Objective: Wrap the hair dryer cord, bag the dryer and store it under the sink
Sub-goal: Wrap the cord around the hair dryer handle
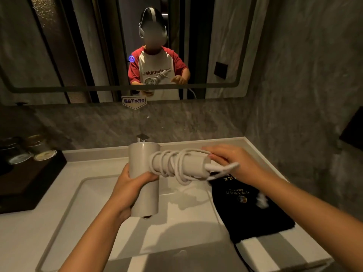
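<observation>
A white hair dryer (144, 160) is held above the sink (94, 195). My left hand (130, 180) grips its barrel, and the handle sticks out to the right. The white cord (170, 163) lies in several loops around that handle. My right hand (231, 160) is at the handle's end with the cord in its fingers; a blurred stretch of cord runs past it. More cord trails down over the sink's right rim. A black drawstring bag (249, 209) with gold print lies flat on the counter to the right, below my right forearm.
A faucet (143, 138) stands behind the dryer. A dark tray (25, 183) with glass jars (42, 148) sits on the counter's left end. The mirror (121, 46) above shows a person holding the dryer. A grey stone wall closes the right side.
</observation>
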